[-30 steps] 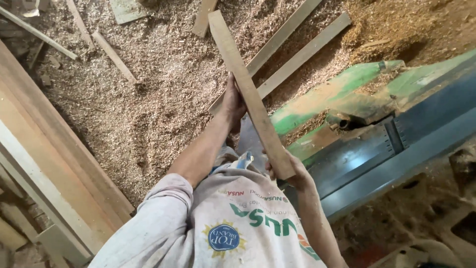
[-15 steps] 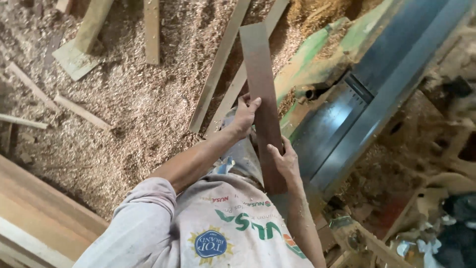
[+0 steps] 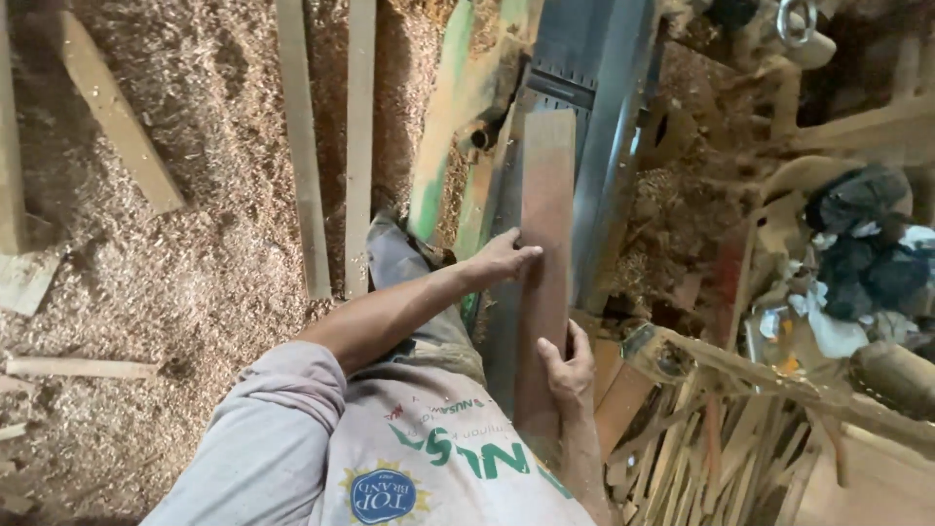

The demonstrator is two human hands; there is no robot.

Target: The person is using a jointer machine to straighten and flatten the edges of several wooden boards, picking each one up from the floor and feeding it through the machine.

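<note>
The reddish plank (image 3: 545,263) lay lengthwise on the machine bed (image 3: 594,146). The left hand (image 3: 504,258) pressed flat on its left edge; the right hand (image 3: 565,370) gripped its near end, fingers apparently wrapped around it.

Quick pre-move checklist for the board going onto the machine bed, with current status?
1. Left hand on the board: ok, fingers flat on its left edge near mid-length.
2. Right hand gripping the near part of the board: ok, fingers wrapped around its right edge.
3. Board lined up with the grey machine bed: ok, it runs lengthwise along the bed.
4. Far end of the board free of obstruction: cannot tell, the bed beyond it is in shadow.
5. Footing: not ok, the floor is deep in sawdust with loose wooden strips lying on it.
6. Cutter or guard state: cannot tell, not visible.
</note>
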